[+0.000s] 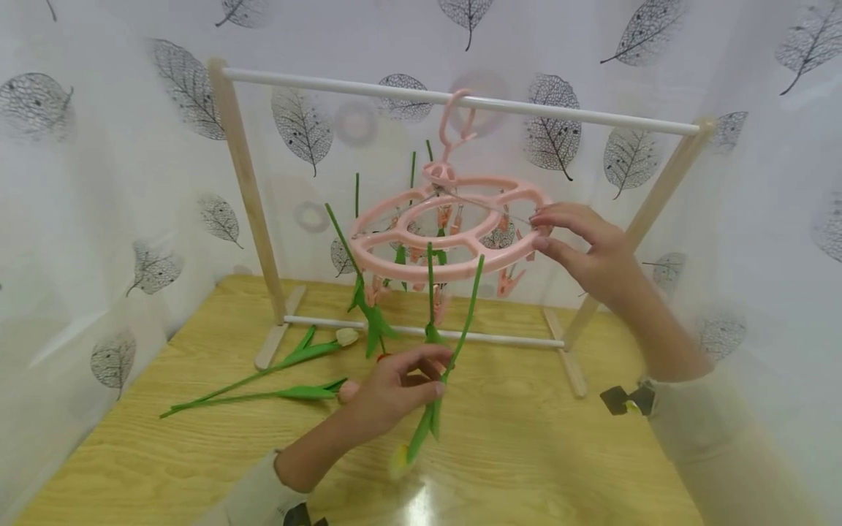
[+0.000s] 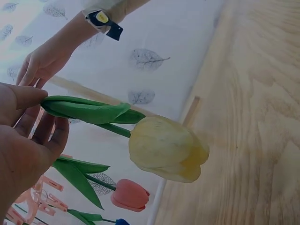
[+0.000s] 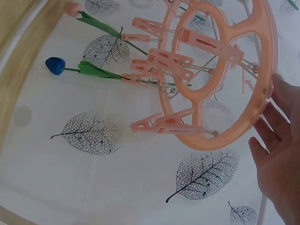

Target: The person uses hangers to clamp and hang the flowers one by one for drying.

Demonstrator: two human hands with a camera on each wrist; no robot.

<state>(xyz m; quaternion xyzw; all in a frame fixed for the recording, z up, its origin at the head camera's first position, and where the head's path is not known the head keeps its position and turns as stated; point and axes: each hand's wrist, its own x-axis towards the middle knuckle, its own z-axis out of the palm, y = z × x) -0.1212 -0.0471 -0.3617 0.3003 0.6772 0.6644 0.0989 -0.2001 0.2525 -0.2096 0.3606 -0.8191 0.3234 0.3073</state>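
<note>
This is looking like a screened-off tabletop corner: white curtain material [image 1: 368,44] printed with dark leaf skeletons is enclosing a wood-grain table [image 1: 526,438] on the far, left and right sides. A household pink clip hanger [image 1: 408,272] is hanging from a small wooden rack [image 1: 246,186] on the far part, lending a homelike feel; whether home or studio, the views are leaving open.

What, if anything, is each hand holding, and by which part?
The left hand pinches the yellow tulip by its stem, near the leaf base; the right hand holds the pink hanger by its outer rim.
</note>
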